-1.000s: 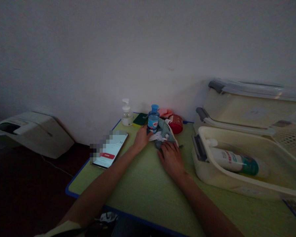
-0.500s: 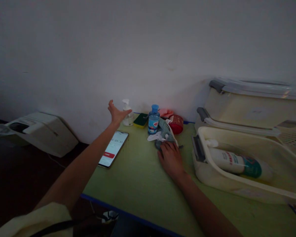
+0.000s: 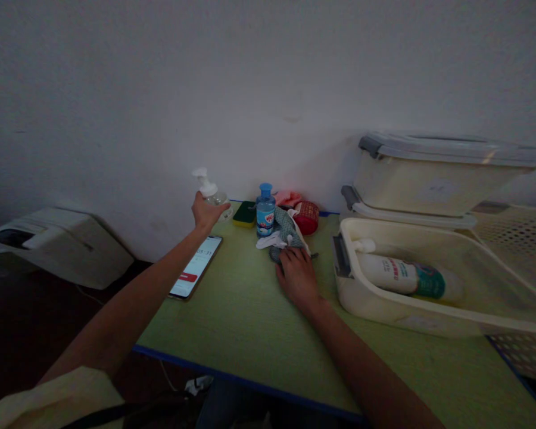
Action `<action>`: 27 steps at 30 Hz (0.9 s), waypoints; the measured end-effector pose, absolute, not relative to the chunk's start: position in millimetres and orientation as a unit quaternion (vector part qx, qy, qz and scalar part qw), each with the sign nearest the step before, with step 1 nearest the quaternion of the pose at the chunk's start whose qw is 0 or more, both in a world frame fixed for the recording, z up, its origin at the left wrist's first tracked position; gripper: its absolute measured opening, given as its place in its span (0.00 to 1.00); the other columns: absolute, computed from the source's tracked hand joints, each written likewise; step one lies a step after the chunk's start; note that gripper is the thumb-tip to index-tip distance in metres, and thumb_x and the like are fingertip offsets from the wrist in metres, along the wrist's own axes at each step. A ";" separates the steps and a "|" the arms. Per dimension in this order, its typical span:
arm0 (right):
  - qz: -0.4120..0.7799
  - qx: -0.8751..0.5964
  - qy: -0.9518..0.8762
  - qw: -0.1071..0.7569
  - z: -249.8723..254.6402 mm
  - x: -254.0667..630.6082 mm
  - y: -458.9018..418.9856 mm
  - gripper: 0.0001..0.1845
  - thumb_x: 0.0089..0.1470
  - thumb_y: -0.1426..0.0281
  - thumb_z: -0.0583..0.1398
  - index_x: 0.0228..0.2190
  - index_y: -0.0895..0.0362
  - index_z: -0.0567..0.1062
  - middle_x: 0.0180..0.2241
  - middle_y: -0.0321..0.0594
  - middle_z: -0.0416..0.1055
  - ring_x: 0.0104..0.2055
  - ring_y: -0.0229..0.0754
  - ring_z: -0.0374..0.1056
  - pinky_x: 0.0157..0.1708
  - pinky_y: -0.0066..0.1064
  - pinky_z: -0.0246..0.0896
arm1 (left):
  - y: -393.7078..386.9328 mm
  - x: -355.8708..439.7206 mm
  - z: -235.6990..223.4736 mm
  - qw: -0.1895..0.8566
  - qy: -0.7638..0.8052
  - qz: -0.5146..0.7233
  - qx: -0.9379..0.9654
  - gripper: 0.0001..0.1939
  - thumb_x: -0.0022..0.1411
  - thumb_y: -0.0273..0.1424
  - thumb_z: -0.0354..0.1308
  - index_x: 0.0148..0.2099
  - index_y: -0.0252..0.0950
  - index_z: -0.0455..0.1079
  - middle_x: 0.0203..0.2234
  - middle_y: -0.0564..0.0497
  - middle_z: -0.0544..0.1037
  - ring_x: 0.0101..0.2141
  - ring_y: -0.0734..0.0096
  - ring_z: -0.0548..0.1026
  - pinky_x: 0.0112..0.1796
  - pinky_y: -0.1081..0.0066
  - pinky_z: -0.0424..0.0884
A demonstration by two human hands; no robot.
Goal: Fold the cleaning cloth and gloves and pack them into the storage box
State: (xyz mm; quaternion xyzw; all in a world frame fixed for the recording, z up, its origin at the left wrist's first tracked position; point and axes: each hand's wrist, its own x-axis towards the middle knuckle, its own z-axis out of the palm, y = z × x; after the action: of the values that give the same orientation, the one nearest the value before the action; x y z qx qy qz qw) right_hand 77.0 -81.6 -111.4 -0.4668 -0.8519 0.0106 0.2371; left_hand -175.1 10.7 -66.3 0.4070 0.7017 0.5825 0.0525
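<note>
My left hand [image 3: 208, 213] is closed around a clear pump bottle [image 3: 223, 205] with a white pump head, at the back left of the table. The bottle leans to the left. My right hand [image 3: 298, 275] lies palm down with its fingers on the near end of a bunched grey patterned cloth [image 3: 287, 225]. White fabric [image 3: 271, 241] lies beside that cloth. A blue-capped bottle [image 3: 265, 214] with a blue label stands upright just behind the white fabric. Between the two bottles is a green and yellow sponge [image 3: 245, 214].
A lit phone [image 3: 196, 268] lies near my left forearm. Behind the cloth are a red patterned item [image 3: 307, 217] and pink fabric [image 3: 287, 198]. On the right, an open cream bin [image 3: 415, 322] holds a white bottle [image 3: 386, 273]; lidded boxes [image 3: 429, 187] stand behind it.
My left hand has closed on the pump bottle, which has tipped to the left. My right hand stays on the grey cloth. The whole view has shifted slightly.
</note>
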 end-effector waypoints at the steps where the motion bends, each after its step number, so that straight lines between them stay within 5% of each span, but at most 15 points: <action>1: 0.016 -0.465 -0.851 0.243 -111.6 76.9 -81.5 0.11 0.53 0.74 0.53 0.38 0.58 0.72 0.43 0.52 0.72 0.52 0.52 0.62 0.55 0.50 0.50 | 3.1 -170.9 -62.8 0.045 0.692 0.590 0.413 0.29 0.35 0.30 0.69 0.41 0.35 0.63 0.36 0.48 0.72 0.42 0.60 0.72 0.46 0.60 0.68; 6: 0.046 -0.444 -0.846 0.293 -111.7 76.7 -85.2 0.19 0.56 0.69 0.52 0.48 0.61 0.67 0.47 0.54 0.70 0.53 0.52 0.62 0.57 0.54 0.45 | -42.1 -133.8 -58.6 0.085 0.586 0.647 0.481 0.29 0.37 0.34 0.68 0.44 0.34 0.65 0.37 0.48 0.75 0.38 0.65 0.74 0.41 0.66 0.71; 11: 0.099 -0.374 -0.861 0.329 -115.3 75.4 -94.7 0.37 0.55 0.62 0.54 0.61 0.61 0.47 0.57 0.52 0.61 0.54 0.45 0.63 0.52 0.39 0.60 | -75.8 -84.7 -74.5 0.195 0.537 0.632 0.523 0.24 0.41 0.35 0.66 0.42 0.34 0.65 0.33 0.50 0.75 0.33 0.69 0.75 0.35 0.70 0.71; 14: 0.141 -0.371 -0.843 0.362 -120.1 73.9 -95.8 0.45 0.54 0.60 0.56 0.62 0.63 0.38 0.59 0.57 0.56 0.59 0.48 0.57 0.54 0.42 0.57 | -82.5 -63.1 -81.7 0.197 0.510 0.658 0.517 0.25 0.39 0.34 0.67 0.41 0.35 0.64 0.35 0.50 0.74 0.35 0.69 0.74 0.36 0.71 0.71; 18: 0.185 -0.403 -0.802 0.401 -125.3 72.6 -90.7 0.46 0.50 0.61 0.59 0.61 0.64 0.41 0.60 0.61 0.51 0.62 0.51 0.50 0.58 0.45 0.50 | -81.9 -45.8 -94.0 0.256 0.486 0.676 0.492 0.27 0.43 0.35 0.65 0.45 0.36 0.60 0.38 0.48 0.73 0.36 0.68 0.74 0.37 0.69 0.71; 22: 0.306 -0.417 -0.699 0.493 -126.5 73.8 -83.4 0.38 0.47 0.64 0.59 0.56 0.61 0.50 0.57 0.56 0.56 0.60 0.49 0.54 0.59 0.44 0.48 | -78.9 -40.8 -115.2 0.305 0.432 0.667 0.524 0.33 0.47 0.39 0.63 0.52 0.38 0.53 0.48 0.43 0.69 0.47 0.64 0.71 0.47 0.65 0.68; 27: 0.424 -0.404 -0.622 0.520 -129.1 78.4 -73.1 0.38 0.48 0.52 0.57 0.54 0.59 0.54 0.54 0.54 0.60 0.52 0.50 0.63 0.49 0.41 0.62 | -74.0 -50.4 -127.1 0.348 0.374 0.625 0.591 0.41 0.46 0.47 0.64 0.58 0.37 0.53 0.57 0.39 0.62 0.55 0.56 0.65 0.53 0.63 0.63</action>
State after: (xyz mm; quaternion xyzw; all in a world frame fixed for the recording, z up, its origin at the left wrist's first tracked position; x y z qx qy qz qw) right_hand 78.4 -73.1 -129.1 -0.4037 -0.6220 0.4238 0.5201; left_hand -50.4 -74.0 -127.1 0.5907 0.3743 0.6246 0.3477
